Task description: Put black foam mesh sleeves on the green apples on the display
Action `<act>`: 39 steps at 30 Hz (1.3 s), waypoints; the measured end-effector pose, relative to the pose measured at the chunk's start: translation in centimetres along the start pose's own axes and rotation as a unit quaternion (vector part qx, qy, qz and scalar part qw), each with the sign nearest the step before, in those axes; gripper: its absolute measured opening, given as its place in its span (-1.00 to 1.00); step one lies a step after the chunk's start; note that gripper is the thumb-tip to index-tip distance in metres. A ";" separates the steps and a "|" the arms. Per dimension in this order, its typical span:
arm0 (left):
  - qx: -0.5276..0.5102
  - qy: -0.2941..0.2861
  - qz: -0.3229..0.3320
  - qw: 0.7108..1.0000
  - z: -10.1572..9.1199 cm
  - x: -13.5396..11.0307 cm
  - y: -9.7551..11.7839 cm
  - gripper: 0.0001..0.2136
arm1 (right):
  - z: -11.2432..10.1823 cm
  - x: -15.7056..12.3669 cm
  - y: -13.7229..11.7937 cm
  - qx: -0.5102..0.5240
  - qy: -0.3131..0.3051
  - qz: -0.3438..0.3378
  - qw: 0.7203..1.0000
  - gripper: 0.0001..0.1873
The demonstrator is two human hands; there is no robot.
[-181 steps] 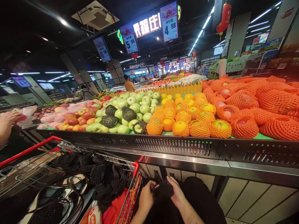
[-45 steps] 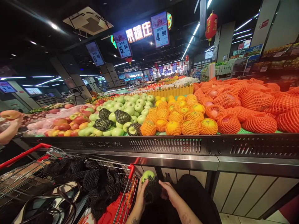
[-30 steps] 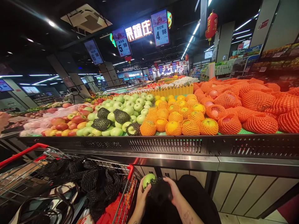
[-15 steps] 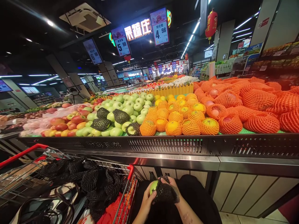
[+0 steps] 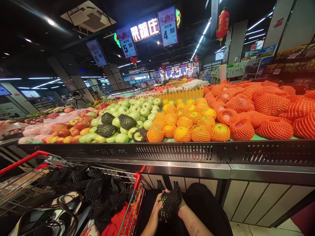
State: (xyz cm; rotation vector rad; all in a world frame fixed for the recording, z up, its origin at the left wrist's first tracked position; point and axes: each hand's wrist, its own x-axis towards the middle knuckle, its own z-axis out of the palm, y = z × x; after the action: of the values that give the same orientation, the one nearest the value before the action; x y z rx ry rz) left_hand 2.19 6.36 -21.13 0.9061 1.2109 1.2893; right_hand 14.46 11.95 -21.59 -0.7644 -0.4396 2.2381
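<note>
Low in the picture, in front of my dark clothing, both hands close round a green apple wrapped in a black foam net (image 5: 169,204). My left hand (image 5: 157,207) cups its left side. My right hand (image 5: 179,202) is mostly hidden behind the net and grips its right side. Only small bits of green show through the mesh. Just left of my hands stands a red-framed wire cart (image 5: 134,183) heaped with several loose black foam nets (image 5: 98,190).
A long produce stand with a dark metal front (image 5: 172,152) runs across ahead. It holds green apples (image 5: 137,113), some in black nets, oranges in orange nets (image 5: 194,127), red apples (image 5: 66,129) and large orange-netted fruit (image 5: 268,111). Price signs hang overhead.
The black net has been drawn over the green apple, which was half bare a second ago and is now almost fully covered. The other person's hand with fruit at far left has left the view.
</note>
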 end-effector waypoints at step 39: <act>0.225 0.178 0.098 0.953 1.4 2.9 -0.9 -0.52 | -1.9 2.0 2.2 0.157 0.123 -0.106 0.974 -0.78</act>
State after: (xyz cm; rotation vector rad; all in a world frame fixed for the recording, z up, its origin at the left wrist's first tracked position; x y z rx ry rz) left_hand 3.42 9.34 -22.15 1.1742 1.7839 1.3988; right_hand 13.37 12.01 -24.92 -0.7729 -0.0413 1.9207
